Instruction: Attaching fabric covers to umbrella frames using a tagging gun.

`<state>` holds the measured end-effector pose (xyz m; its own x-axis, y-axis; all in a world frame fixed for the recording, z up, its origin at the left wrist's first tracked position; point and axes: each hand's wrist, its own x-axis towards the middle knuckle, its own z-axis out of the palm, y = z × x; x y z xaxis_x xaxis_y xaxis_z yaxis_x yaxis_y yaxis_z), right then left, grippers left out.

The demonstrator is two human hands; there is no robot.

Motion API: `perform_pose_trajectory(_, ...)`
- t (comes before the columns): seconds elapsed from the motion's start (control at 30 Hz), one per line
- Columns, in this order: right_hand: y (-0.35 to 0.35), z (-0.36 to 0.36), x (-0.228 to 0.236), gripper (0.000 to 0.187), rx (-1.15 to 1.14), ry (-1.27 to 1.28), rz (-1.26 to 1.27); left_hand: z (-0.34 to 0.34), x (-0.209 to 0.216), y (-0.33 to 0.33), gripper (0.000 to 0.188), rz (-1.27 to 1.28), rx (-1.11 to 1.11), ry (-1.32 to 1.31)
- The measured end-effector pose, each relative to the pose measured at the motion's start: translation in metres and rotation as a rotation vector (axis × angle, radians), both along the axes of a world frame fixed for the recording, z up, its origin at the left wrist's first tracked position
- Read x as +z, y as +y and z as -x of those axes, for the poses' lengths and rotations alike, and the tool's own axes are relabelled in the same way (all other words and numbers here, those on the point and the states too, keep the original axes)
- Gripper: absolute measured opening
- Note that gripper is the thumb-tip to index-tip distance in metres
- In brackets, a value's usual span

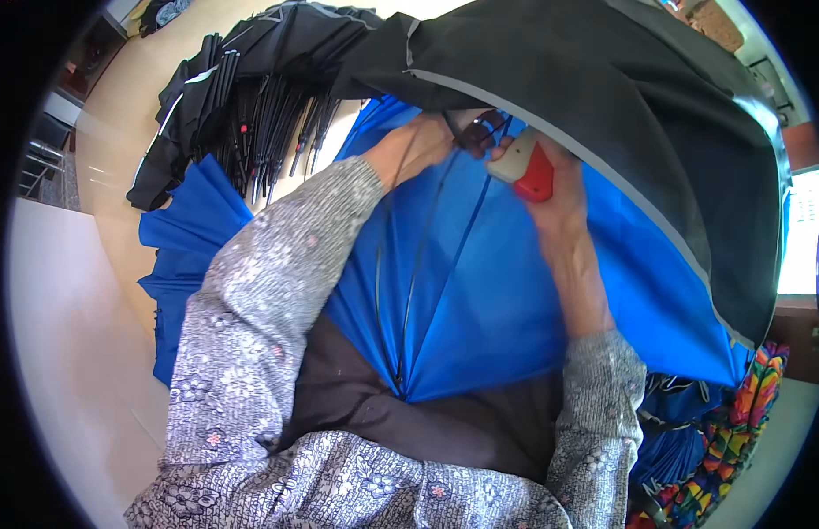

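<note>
A half-spread umbrella lies across my lap, its bright blue inner canopy (498, 291) toward me and its black outer cloth (550, 62) with a grey edge band folded over the far side. Thin dark ribs (458, 234) run from near my waist up to my hands. My left hand (418, 145) is closed on the umbrella's frame at the far middle; its fingertips are partly hidden. My right hand (564, 181) grips a small red and off-white hand tool (526, 167), whose exact kind I cannot make out. The tool points toward the dark frame parts (484, 132) between my hands.
Black umbrellas with bundled ribs (264, 132) lie on the pale table (110, 159) at the far left. Blue cloth (193, 229) spreads beside my left arm. Folded blue umbrellas (678, 441) and rainbow-coloured cloth (753, 397) are piled at the lower right. A bright window (806, 234) stands at right.
</note>
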<state>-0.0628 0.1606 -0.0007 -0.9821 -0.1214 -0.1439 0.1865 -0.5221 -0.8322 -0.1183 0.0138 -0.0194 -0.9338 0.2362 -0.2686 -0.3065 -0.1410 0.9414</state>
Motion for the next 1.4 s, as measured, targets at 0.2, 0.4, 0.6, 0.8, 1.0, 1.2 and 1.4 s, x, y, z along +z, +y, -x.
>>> perform_pose_trajectory(0.2,0.017,-0.053,0.033,0.029,-0.055,-0.094,-0.072,-0.102,0.041,-0.029,0.041,-0.616,-0.279,-0.239)
perform_pose_trajectory(0.4,0.015,-0.106,0.037,0.032,-0.051,-0.295,-0.122,-0.135,0.032,-0.042,0.041,-0.391,-0.407,-0.293)
perform_pose_trajectory(0.6,-0.003,-0.114,0.031,0.025,-0.091,-0.248,-0.185,-0.126,0.021,-0.033,0.041,-0.253,-0.347,-0.21)
perform_pose_trajectory(0.8,-0.014,-0.111,0.022,0.025,-0.072,-0.278,-0.231,-0.123,0.013,-0.036,0.04,-0.256,-0.331,-0.212)
perform_pose_trajectory(1.0,-0.02,-0.119,0.028,0.024,-0.039,-0.32,-0.145,-0.125,0.015,-0.035,0.04,-0.241,-0.319,-0.186)
perform_pose_trajectory(1.2,-0.021,-0.12,0.02,0.028,-0.019,-0.269,-0.108,-0.128,0.011,-0.04,0.042,-0.234,-0.295,-0.199)
perform_pose_trajectory(1.4,-0.019,-0.114,0.024,0.022,-0.118,-0.292,-0.249,-0.124,0.018,-0.038,0.042,-0.224,-0.337,-0.202)
